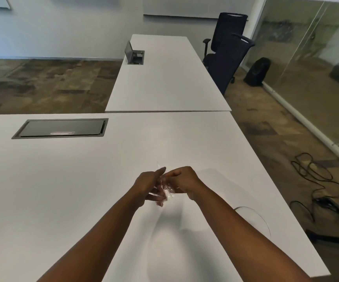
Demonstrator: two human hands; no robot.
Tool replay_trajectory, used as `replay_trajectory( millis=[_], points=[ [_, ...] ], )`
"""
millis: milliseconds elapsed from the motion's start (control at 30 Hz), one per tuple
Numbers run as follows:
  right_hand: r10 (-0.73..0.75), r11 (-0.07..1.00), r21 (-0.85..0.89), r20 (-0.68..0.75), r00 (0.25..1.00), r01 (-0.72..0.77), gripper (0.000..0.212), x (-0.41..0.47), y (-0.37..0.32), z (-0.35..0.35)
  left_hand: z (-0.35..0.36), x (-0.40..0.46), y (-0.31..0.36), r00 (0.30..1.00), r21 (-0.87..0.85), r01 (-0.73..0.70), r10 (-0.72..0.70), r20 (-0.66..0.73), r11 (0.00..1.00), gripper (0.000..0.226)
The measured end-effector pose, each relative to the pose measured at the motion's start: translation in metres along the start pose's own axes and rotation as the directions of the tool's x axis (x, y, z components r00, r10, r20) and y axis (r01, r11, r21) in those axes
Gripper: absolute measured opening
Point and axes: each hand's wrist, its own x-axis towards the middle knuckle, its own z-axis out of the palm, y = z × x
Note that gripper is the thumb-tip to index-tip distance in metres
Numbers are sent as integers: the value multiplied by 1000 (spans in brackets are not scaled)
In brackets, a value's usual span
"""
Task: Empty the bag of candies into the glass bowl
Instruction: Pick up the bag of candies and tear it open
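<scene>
A small clear plastic bag of candies hangs between my two hands above the white table. My left hand pinches the bag's top from the left, thumb up. My right hand grips the same top edge from the right. Pinkish candies show through the plastic at the bottom of the bag. The glass bowl stands to the right of my right forearm, near the table's right edge; only its thin clear rim shows, and my arm hides part of it.
A dark cable hatch is set into the table at the far left. A second white table adjoins beyond, with black office chairs beside it. Cables lie on the floor to the right.
</scene>
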Motion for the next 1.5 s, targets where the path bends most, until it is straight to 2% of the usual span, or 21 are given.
replay_trajectory(
  millis=[100, 233, 367, 633, 833, 1067, 1167, 1267, 1500],
  points=[
    [15, 1000, 13, -28, 999, -15, 19, -1, -1, -3, 6, 4, 1, 1000, 7, -25, 25, 6, 1000, 33],
    [33, 998, 61, -73, 997, -29, 13, 1, 0, -7, 8, 12, 2, 998, 19, -49, 49, 37, 999, 29],
    [36, 997, 71, -93, 995, -29, 25, 3, 1, -12, 9, 17, 0, 991, 31, -73, 69, 118, 997, 31],
    [52, 987, 153, 10, 999, -52, 21, 6, -1, -16, 7, 23, -6, 984, -39, -109, 114, 136, 993, 31],
    [83, 958, 268, 83, 993, -102, 10, 8, -1, -21, 3, 27, -9, 976, -81, -122, 134, 174, 989, 28],
    [85, 972, 215, 64, 994, -97, 19, 13, -2, -20, 2, 30, -5, 970, -126, -139, 161, 180, 982, 29],
    [63, 993, 105, -11, 998, -62, 9, 15, -3, -19, 3, 31, -3, 979, -45, -155, 159, 126, 987, 29],
    [59, 998, 25, -92, 994, -57, 19, 17, -1, -18, 4, 33, -1, 984, 54, -166, 162, 67, 985, 30],
    [109, 963, 251, -31, 994, -98, 18, 17, -3, -19, 7, 33, -2, 973, -106, -205, 215, 84, 973, 29]
  ],
)
